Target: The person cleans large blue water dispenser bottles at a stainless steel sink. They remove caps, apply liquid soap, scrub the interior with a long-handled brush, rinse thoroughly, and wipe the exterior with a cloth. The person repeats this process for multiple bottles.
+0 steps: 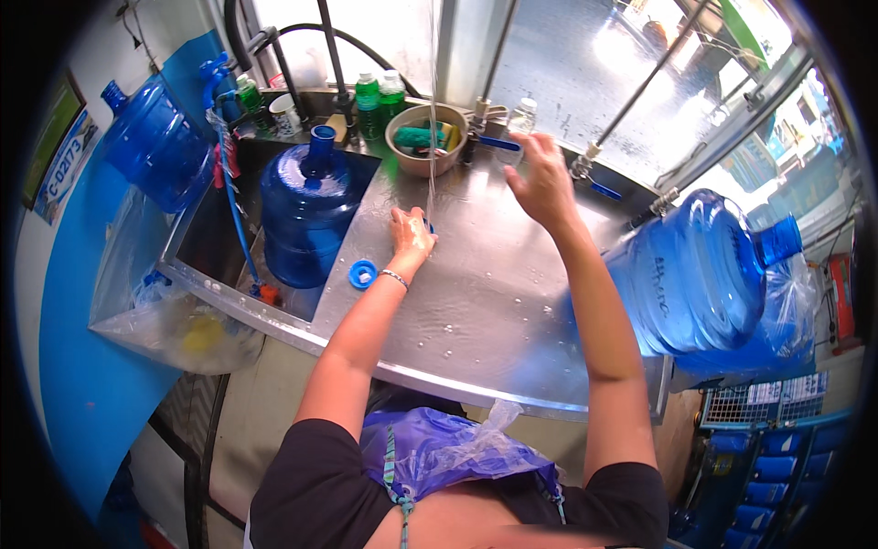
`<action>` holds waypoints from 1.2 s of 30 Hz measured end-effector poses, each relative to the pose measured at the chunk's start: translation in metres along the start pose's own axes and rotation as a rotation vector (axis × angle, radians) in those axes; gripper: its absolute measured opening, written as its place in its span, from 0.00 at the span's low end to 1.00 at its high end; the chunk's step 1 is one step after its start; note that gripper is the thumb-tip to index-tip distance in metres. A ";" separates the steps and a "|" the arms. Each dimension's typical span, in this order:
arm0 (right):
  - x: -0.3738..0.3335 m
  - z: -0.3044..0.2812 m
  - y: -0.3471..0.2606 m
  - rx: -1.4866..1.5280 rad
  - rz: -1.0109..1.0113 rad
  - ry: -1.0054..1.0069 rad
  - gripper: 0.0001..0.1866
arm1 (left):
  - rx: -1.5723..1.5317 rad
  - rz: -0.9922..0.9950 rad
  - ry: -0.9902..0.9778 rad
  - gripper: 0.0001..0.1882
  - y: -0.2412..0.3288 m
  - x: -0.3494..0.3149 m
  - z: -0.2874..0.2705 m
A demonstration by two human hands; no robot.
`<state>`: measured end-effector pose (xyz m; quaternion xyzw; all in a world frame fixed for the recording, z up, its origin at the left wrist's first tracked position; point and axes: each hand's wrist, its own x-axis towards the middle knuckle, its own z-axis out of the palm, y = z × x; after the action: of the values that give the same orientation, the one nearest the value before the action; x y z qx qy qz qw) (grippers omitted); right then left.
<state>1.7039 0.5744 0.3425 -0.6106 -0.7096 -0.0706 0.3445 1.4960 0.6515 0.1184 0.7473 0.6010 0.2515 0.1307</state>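
My left hand point(412, 234) is low over the steel counter point(466, 320), in a thin stream of running water point(432, 137). Its fingers are curled round a small blue piece, seemingly a bottle cap point(430, 227), mostly hidden by the hand. Another blue cap point(362, 274) lies on the counter beside my left wrist. My right hand point(543, 178) is raised near the blue valve lever point(500, 144), thumb and fingers apart, with nothing visible in it. Inside the sink on the left stands a blue water jug point(309, 215).
A bowl point(427, 166) with green and yellow scrubbers sits at the back, beside green bottles point(369, 105). Another large blue jug point(690, 274) lies tilted at the right. One more jug point(160, 146) is at the far left, above a clear plastic bag point(183, 320).
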 end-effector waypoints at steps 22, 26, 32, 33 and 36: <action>0.024 0.158 0.050 -0.523 0.357 -0.317 0.56 | -1.503 -0.912 -0.809 0.18 0.008 0.033 -0.018; 0.018 0.163 0.053 -0.493 0.340 -0.245 0.56 | -1.317 -0.652 -0.854 0.21 0.001 0.023 -0.026; 0.027 0.154 0.060 -0.325 0.384 -0.378 0.59 | -0.672 0.096 -0.174 0.38 0.005 -0.006 -0.061; 0.028 0.149 0.062 -0.252 0.384 -0.382 0.58 | -0.644 0.174 -0.051 0.39 0.009 -0.014 -0.070; 0.019 0.133 0.064 -0.191 0.352 -0.373 0.51 | -0.623 0.299 0.124 0.43 0.023 -0.032 -0.092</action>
<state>1.7086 0.6754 0.2327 -0.7567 -0.6339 0.0377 0.1556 1.4614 0.6050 0.2006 0.7345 0.3862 0.4840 0.2775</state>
